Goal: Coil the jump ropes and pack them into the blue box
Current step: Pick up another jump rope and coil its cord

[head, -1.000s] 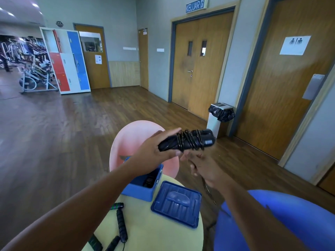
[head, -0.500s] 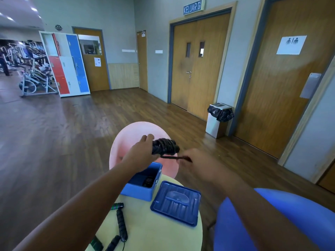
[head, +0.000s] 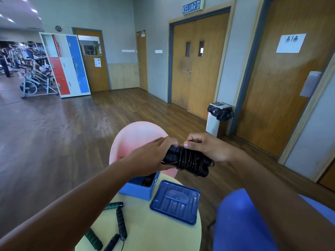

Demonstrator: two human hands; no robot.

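Note:
I hold a black jump rope (head: 188, 161) in the air above the table, its cord wound tightly around the two handles. My left hand (head: 148, 156) grips the left end of the bundle. My right hand (head: 206, 147) pinches the cord on top of it. Below my hands, the open blue box (head: 137, 190) stands on the round yellow table (head: 154, 230), with a coiled black rope inside. Its blue lid (head: 175, 201) lies flat beside it on the right. More jump rope handles, black (head: 121, 221) and green-striped (head: 113, 205), lie loose at the table's front left.
A pink chair (head: 134, 138) stands just behind the table. A blue chair (head: 239, 220) is close at my right. A white bin with a black bag (head: 218, 117) stands by the doors. Wooden floor spreads to the left, with lockers (head: 65, 64) and exercise bikes far back.
The bundle has turned from end-on to lying across my hands. My right hand has come up from pulling the loose cord end to pinching the wraps on top.

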